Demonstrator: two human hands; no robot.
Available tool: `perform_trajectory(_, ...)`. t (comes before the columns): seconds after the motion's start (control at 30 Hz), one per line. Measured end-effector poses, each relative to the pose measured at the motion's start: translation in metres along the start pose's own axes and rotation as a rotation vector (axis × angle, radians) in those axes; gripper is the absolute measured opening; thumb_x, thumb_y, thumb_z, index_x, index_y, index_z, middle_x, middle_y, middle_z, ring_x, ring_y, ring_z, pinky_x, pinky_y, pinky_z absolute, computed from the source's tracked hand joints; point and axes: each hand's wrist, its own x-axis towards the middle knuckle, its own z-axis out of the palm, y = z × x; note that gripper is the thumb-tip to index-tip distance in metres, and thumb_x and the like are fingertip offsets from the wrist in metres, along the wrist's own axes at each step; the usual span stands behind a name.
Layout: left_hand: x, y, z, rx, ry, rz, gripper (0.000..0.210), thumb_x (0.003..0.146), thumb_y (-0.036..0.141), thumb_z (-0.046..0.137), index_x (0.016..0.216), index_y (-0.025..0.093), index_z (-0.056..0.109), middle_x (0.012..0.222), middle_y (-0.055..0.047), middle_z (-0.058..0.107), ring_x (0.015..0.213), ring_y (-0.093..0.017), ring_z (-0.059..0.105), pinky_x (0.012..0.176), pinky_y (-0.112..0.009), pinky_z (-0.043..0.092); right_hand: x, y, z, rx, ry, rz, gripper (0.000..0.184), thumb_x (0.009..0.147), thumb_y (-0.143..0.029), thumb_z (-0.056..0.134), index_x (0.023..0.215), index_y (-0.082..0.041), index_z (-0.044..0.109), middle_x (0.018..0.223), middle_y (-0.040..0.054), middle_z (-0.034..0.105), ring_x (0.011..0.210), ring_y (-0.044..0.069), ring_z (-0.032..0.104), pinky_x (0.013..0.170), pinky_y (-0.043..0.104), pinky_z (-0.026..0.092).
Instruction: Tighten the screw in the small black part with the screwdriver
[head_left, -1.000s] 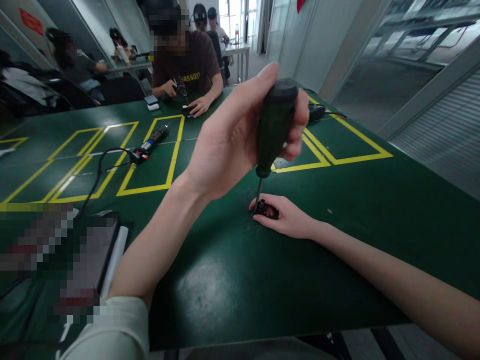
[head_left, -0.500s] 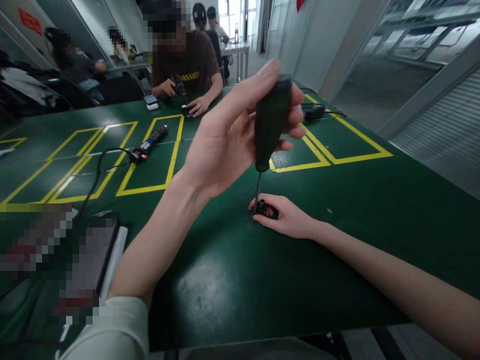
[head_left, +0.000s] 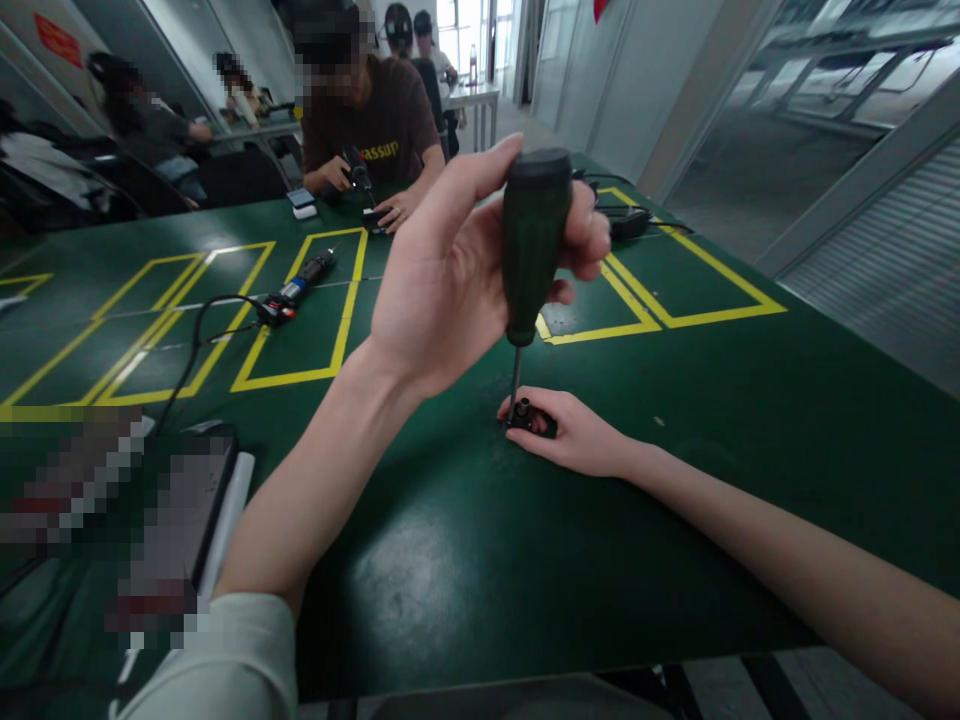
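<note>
Curled snugly round the screwdriver (head_left: 534, 250), my left hand (head_left: 450, 270) holds it almost upright in the head view, its tip at the small black part (head_left: 523, 421) my right hand (head_left: 574, 430) pinches on the green table (head_left: 600, 570). Best, I judge, to press straight down, evenly.

The screwdriver handle (head_left: 534, 250) is dark green, the workpiece (head_left: 520, 420) black, the table (head_left: 420, 560) green with yellow rectangles (head_left: 727, 317).

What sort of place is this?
Probably a workshop or assembly room: the green table is marked out in yellow tape, a corded tool lies on it, and the left hand holds a screwdriver.
</note>
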Motion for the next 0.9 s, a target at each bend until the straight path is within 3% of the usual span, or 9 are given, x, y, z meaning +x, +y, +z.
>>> perform_trajectory(0.1, -0.0006, -0.0004, -0.0005, -0.039, -0.024, -0.032, 0.057, 0.107, 0.055, 0.038, 0.082, 0.014, 0.069, 0.094, -0.007, 0.075, 0.084, -0.016, 0.073, 0.077, -0.027, 0.057, -0.0001, -0.0006, 0.0000, 0.003, 0.006, 0.000, 0.018, 0.095, -0.034, 0.064, 0.104, -0.018, 0.066, 0.084, 0.0030, 0.066, 0.064, 0.014, 0.055, 0.060, 0.027, 0.046)
perform_trajectory(0.2, -0.0024, 0.0003, 0.0000, -0.072, -0.065, -0.023, 0.035, 0.103, 0.041, 0.055, 0.085, 0.014, 0.067, 0.083, -0.006, 0.074, 0.069, -0.013, 0.067, 0.069, -0.023, 0.052, -0.0003, -0.0001, 0.0000, 0.000, 0.007, 0.004, 0.019, 0.094, -0.034, 0.064, 0.104, -0.017, 0.066, 0.084, 0.0030, 0.065, 0.064, 0.014, 0.055, 0.061, 0.027, 0.046)
perform_trajectory(0.37, -0.0025, 0.0020, -0.0005, -0.104, -0.097, -0.035, 0.051, 0.101, 0.055, 0.054, 0.088, 0.008, 0.071, 0.080, -0.005, 0.063, 0.074, -0.012, 0.060, 0.070, -0.023, 0.050, -0.0010, 0.0020, 0.0005, 0.001, 0.009, 0.007, 0.020, 0.094, -0.034, 0.064, 0.104, -0.017, 0.066, 0.083, 0.0029, 0.065, 0.063, 0.013, 0.053, 0.060, 0.027, 0.045)
perform_trajectory(0.53, -0.0019, 0.0016, 0.0013, -0.009, -0.029, -0.023, 0.039, 0.108, 0.034, 0.046, 0.085, 0.012, 0.070, 0.090, -0.004, 0.073, 0.085, -0.013, 0.072, 0.081, -0.023, 0.055, -0.0011, 0.0007, 0.0003, 0.009, 0.001, 0.013, 0.020, 0.094, -0.035, 0.064, 0.104, -0.017, 0.066, 0.084, 0.0030, 0.066, 0.064, 0.014, 0.055, 0.060, 0.027, 0.046)
perform_trajectory(0.63, -0.0025, 0.0002, 0.0026, -0.009, -0.032, 0.055, 0.030, 0.106, 0.023, 0.050, 0.081, 0.014, 0.065, 0.082, -0.001, 0.071, 0.073, -0.009, 0.069, 0.071, -0.021, 0.052, -0.0008, -0.0002, -0.0003, 0.010, -0.006, 0.024, 0.021, 0.094, -0.035, 0.064, 0.105, -0.016, 0.066, 0.084, 0.0034, 0.066, 0.064, 0.014, 0.056, 0.061, 0.028, 0.046)
perform_trajectory(0.7, -0.0026, 0.0001, 0.0019, -0.016, -0.060, 0.048, 0.030, 0.105, 0.028, 0.053, 0.080, 0.015, 0.063, 0.069, 0.000, 0.063, 0.060, -0.008, 0.059, 0.062, -0.020, 0.046, -0.0006, 0.0000, -0.0004, 0.008, -0.007, 0.026, 0.021, 0.094, -0.035, 0.064, 0.104, -0.016, 0.066, 0.084, 0.0034, 0.066, 0.064, 0.014, 0.055, 0.061, 0.028, 0.046)
perform_trajectory(0.8, -0.0022, 0.0021, 0.0005, 0.000, -0.086, -0.001, 0.048, 0.104, 0.052, 0.050, 0.081, 0.013, 0.067, 0.062, -0.002, 0.055, 0.059, -0.011, 0.054, 0.062, -0.023, 0.045, -0.0004, 0.0011, -0.0001, 0.005, -0.002, 0.016, 0.021, 0.094, -0.035, 0.065, 0.105, -0.016, 0.066, 0.084, 0.0033, 0.066, 0.064, 0.014, 0.054, 0.060, 0.027, 0.045)
perform_trajectory(0.9, -0.0022, 0.0043, 0.0025, -0.016, -0.067, 0.001, 0.053, 0.108, 0.048, 0.042, 0.078, 0.013, 0.068, 0.071, -0.004, 0.058, 0.068, -0.012, 0.059, 0.068, -0.025, 0.048, -0.0002, 0.0015, 0.0000, 0.007, 0.001, 0.005, 0.021, 0.095, -0.034, 0.064, 0.104, -0.016, 0.066, 0.084, 0.0033, 0.065, 0.064, 0.014, 0.054, 0.060, 0.027, 0.045)
